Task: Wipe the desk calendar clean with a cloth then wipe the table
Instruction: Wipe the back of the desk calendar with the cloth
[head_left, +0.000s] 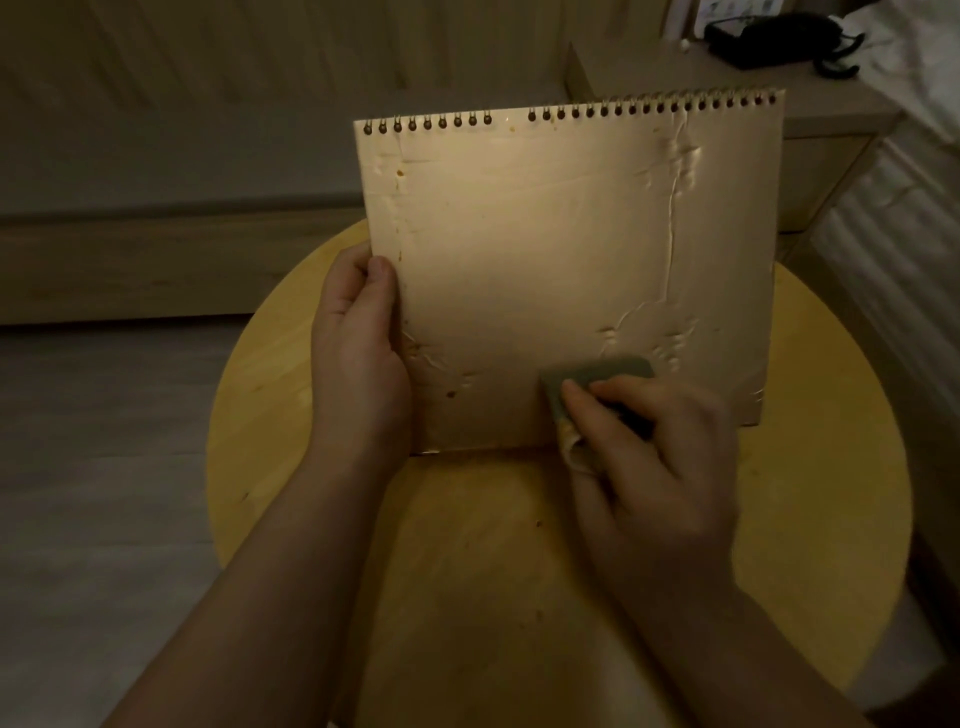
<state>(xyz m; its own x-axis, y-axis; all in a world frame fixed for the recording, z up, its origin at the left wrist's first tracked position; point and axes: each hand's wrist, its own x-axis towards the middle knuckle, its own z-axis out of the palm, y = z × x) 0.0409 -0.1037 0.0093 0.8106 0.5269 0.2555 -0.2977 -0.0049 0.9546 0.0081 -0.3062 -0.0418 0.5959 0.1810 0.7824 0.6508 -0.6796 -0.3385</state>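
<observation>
The desk calendar stands upright on a round wooden table, spiral binding at the top, its plain beige face toward me with wrinkles and small brown spots. My left hand grips its left edge, thumb on the front. My right hand presses a folded grey-green cloth against the lower right part of the face, near the bottom edge. Most of the cloth is hidden under my fingers.
Small brown specks lie on the tabletop in front of the calendar. Behind, at the top right, a wooden shelf holds a black object. White bedding runs along the right. Pale floor lies to the left.
</observation>
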